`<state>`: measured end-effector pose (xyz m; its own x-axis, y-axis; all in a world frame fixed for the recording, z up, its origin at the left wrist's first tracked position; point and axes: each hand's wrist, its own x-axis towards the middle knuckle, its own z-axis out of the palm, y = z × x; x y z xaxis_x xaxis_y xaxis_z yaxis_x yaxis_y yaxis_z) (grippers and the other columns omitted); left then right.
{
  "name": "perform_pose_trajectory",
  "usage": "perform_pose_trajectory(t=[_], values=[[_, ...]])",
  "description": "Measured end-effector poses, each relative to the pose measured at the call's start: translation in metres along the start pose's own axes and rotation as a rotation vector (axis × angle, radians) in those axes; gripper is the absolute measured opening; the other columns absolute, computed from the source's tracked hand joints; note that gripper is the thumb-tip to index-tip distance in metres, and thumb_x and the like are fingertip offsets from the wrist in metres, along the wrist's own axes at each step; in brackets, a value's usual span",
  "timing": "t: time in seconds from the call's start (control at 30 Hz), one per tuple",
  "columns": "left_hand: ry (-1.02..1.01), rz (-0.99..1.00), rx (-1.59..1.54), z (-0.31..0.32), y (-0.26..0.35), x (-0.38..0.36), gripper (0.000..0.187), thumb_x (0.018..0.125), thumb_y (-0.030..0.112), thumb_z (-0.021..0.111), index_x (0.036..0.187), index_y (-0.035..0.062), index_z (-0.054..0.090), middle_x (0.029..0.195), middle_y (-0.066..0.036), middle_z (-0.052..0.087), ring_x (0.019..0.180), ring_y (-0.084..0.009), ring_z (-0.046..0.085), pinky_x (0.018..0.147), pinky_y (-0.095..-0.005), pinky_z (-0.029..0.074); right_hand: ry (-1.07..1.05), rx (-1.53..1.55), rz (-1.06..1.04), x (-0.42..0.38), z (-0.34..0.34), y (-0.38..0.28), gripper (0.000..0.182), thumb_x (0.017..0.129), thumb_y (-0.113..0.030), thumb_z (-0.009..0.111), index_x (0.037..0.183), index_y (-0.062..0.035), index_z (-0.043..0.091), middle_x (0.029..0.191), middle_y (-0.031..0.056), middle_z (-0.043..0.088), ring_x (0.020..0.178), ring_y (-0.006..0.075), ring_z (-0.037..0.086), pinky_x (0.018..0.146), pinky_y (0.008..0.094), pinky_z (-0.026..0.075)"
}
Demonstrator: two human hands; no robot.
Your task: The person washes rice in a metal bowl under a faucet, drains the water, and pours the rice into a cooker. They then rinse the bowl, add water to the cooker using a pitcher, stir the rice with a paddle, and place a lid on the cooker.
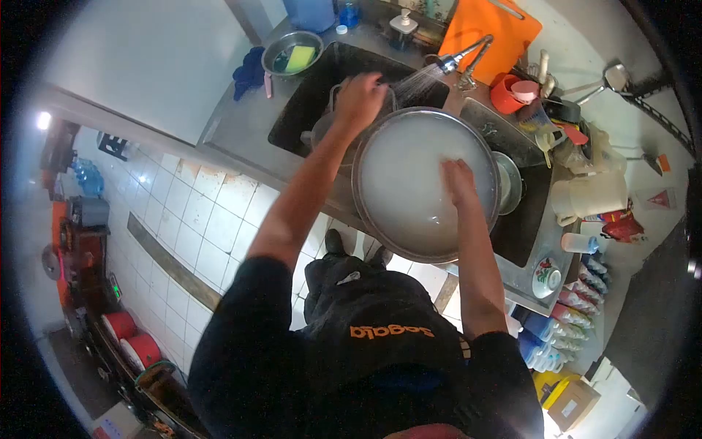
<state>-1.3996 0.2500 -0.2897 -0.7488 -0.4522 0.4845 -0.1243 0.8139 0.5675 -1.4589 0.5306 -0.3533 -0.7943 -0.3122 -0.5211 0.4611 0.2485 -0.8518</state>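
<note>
A wide metal basin (356, 192) full of cloudy white water (417, 161) rests across the sink's front and middle. My right hand (458, 181) reaches into it, its fingers partly hidden in the murky water. Over the left sink bowl (292, 132), my left hand (360, 101) is beside the water spray, fingers loosely bent and nothing visible in them. Beneath that hand sits a metal pot (322, 132), partly covered by my forearm. Water sprays from the running faucet (447, 64) toward the left hand.
A metal bowl holding a yellow sponge (300, 58) stands on the left counter, near a dark blue cloth (248, 73). Behind the faucet leans an orange cutting board (493, 36). Another metal bowl (512, 183) lies in the right sink. A red cup (506, 95) and a cream jug (589, 196) line the right side.
</note>
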Motion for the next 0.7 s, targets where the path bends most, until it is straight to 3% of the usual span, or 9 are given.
perform_pose_trajectory(t=[0.07,0.23,0.3,0.37,0.43,0.47,0.53,0.57,0.7], values=[[-0.084,0.210,0.097,0.029,-0.004,0.056,0.042,0.085,0.039,0.056,0.114,0.0094,0.060,0.096,-0.014,0.065,0.086,-0.0325,0.062,0.081,-0.0398,0.046,0.114,-0.087,0.029,-0.012,0.007,-0.004,0.082,0.073,-0.022,0.066,0.137,0.0046,0.023,0.130,0.0195,0.044,0.118,0.0296,0.044,0.097,0.0388,0.036],[-0.485,0.149,0.113,0.118,-0.020,0.126,0.051,0.080,0.048,0.058,0.120,0.0159,0.057,0.105,-0.010,0.065,0.093,-0.0283,0.062,0.082,-0.0375,0.049,0.117,-0.052,0.057,-0.016,0.013,0.003,0.089,0.071,-0.026,0.068,0.139,0.0047,0.019,0.135,0.0204,0.038,0.124,0.0301,0.038,0.100,0.0400,0.032],[-0.708,0.264,-0.037,0.135,-0.025,0.135,0.055,0.079,0.052,0.057,0.122,0.0177,0.056,0.108,-0.009,0.063,0.095,-0.0259,0.062,0.084,-0.0359,0.048,0.170,-0.079,0.083,-0.016,0.011,0.007,0.089,0.071,-0.027,0.069,0.139,0.0051,0.020,0.135,0.0203,0.038,0.124,0.0300,0.038,0.100,0.0406,0.032],[-0.624,0.368,-0.131,0.143,-0.027,0.134,0.048,0.082,0.045,0.055,0.117,0.0123,0.059,0.095,-0.008,0.067,0.085,-0.0218,0.063,0.078,-0.0340,0.048,0.179,-0.067,0.052,-0.017,0.010,0.008,0.088,0.072,-0.027,0.069,0.138,0.0065,0.021,0.134,0.0208,0.040,0.123,0.0298,0.040,0.099,0.0393,0.033],[-0.805,0.198,-0.385,0.143,-0.015,0.148,0.040,0.081,0.035,0.052,0.107,0.0056,0.061,0.078,-0.006,0.064,0.073,-0.0174,0.058,0.071,-0.0326,0.045,0.216,-0.082,0.081,-0.027,0.021,-0.011,0.086,0.073,-0.025,0.068,0.137,0.0072,0.022,0.134,0.0211,0.039,0.123,0.0291,0.040,0.099,0.0373,0.034],[-0.922,0.293,-0.334,0.139,-0.007,0.161,0.035,0.079,0.030,0.049,0.099,0.0028,0.061,0.072,-0.004,0.056,0.067,-0.0154,0.051,0.065,-0.0315,0.042,0.242,-0.099,0.105,-0.032,0.026,-0.014,0.083,0.074,-0.023,0.068,0.137,0.0078,0.022,0.134,0.0214,0.039,0.122,0.0283,0.041,0.099,0.0354,0.035],[-0.818,0.351,-0.282,0.139,0.010,0.164,0.046,0.081,0.046,0.050,0.102,0.0068,0.062,0.090,-0.011,0.063,0.081,-0.0228,0.059,0.072,-0.0337,0.045,0.220,-0.048,0.095,-0.019,0.013,0.010,0.079,0.075,-0.023,0.067,0.135,0.0079,0.026,0.130,0.0202,0.043,0.118,0.0273,0.044,0.095,0.0344,0.037],[-0.764,0.228,-0.279,0.138,0.021,0.162,0.050,0.080,0.052,0.050,0.100,0.0090,0.064,0.095,-0.013,0.065,0.089,-0.0288,0.061,0.076,-0.0363,0.046,0.183,-0.009,0.062,-0.010,0.005,0.022,0.075,0.076,-0.023,0.067,0.133,0.0080,0.030,0.126,0.0190,0.048,0.113,0.0263,0.048,0.092,0.0334,0.040],[-0.733,0.359,-0.052,0.092,0.046,0.166,0.047,0.085,0.046,0.052,0.109,0.0076,0.060,0.100,-0.014,0.064,0.092,-0.0274,0.062,0.079,-0.0355,0.047,0.236,0.030,0.008,-0.009,0.006,0.030,0.068,0.077,-0.022,0.067,0.130,0.0079,0.036,0.120,0.0160,0.053,0.107,0.0232,0.051,0.088,0.0329,0.042]])
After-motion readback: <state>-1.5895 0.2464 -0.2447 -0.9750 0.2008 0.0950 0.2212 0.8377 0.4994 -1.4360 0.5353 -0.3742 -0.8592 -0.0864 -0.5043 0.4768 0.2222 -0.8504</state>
